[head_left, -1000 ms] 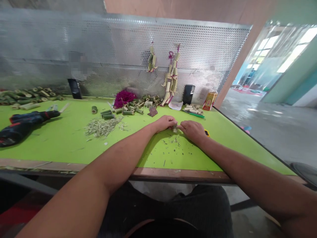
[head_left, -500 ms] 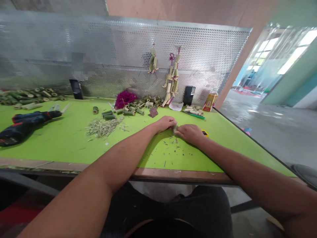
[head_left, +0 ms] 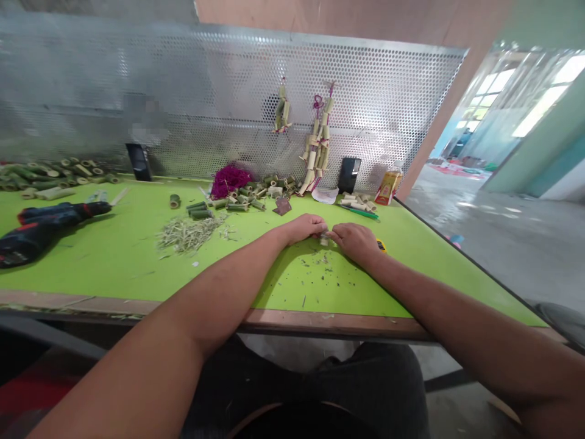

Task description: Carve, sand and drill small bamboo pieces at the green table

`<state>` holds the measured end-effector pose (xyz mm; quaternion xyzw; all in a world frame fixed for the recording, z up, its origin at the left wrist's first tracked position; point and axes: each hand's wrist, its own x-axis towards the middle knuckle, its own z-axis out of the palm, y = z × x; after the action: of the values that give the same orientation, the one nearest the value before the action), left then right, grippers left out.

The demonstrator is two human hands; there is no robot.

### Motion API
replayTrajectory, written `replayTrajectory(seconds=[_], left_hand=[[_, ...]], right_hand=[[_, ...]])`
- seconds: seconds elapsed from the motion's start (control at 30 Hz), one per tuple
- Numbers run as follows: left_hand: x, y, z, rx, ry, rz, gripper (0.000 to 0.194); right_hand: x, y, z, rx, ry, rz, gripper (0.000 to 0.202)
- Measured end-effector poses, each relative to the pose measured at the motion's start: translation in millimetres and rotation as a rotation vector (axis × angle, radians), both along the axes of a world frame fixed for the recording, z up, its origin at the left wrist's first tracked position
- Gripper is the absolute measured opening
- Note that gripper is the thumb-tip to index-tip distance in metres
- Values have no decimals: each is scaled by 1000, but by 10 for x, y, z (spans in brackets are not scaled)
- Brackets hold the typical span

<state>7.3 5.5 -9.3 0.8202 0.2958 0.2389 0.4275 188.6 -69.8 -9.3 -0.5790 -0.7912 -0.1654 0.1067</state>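
Observation:
My left hand and my right hand meet over the green table top, fingertips together on a small pale bamboo piece held between them. A yellow object peeks out from behind my right hand; whether the hand grips it I cannot tell. Fine green shavings lie on the table just below both hands.
A pile of bamboo strips lies left of my hands. Cut bamboo tubes and a magenta tuft sit further back. A cordless drill lies far left. Bamboo ornaments hang on the perforated metal panel. Yellow carton at right.
My right hand slid left against the left hand half a second ago, then drew slightly back right. The bamboo piece stays between the fingertips.

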Motion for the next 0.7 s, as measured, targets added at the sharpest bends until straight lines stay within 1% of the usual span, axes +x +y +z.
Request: replayTrajectory(seconds=[0.13,0.37,0.7], left_hand=[[15,16,0,18,9,6,34],[13,-17,6,-63,-25,25,32],[-6,18,-31,-46,-11,7,31]], right_hand=[[1,-3,0,-1,-20,2,54],[-10,15,10,-67,-57,-36,53],[-19,0,19,-96,-62,-17,54]])
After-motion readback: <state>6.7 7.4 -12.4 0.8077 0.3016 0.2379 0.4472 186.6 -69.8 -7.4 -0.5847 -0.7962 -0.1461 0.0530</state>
